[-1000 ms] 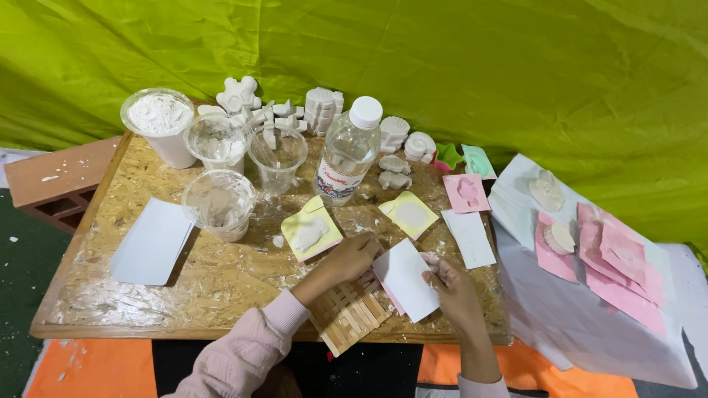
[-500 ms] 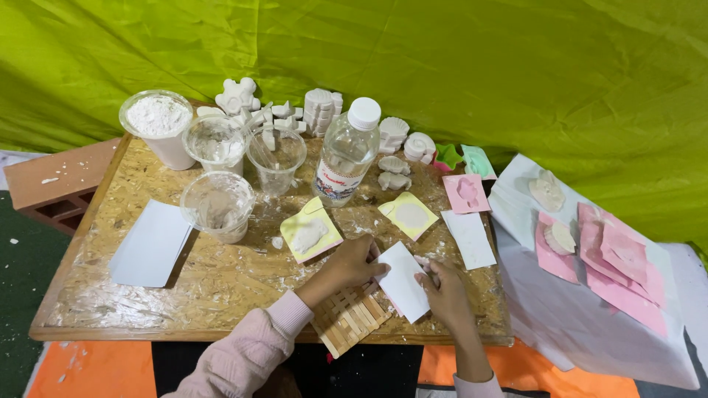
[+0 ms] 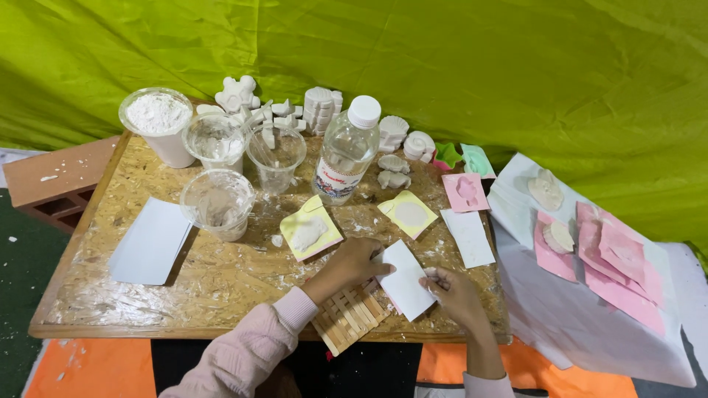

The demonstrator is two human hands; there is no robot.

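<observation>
Both hands are pinching the white card (image 3: 404, 278), left hand (image 3: 352, 262) at its far-left edge, right hand (image 3: 451, 289) at its near-right edge, long axis running between them.

Both arms enter from six o'clock, pink sleeves pushed to the wrists. The left hand (image 3: 352, 263) lies palm down, fingers curled and pointing toward two o'clock. The right hand (image 3: 451, 289), at its four o'clock, is loosely fisted, fingertips pinched together and turned toward ten o'clock.
</observation>
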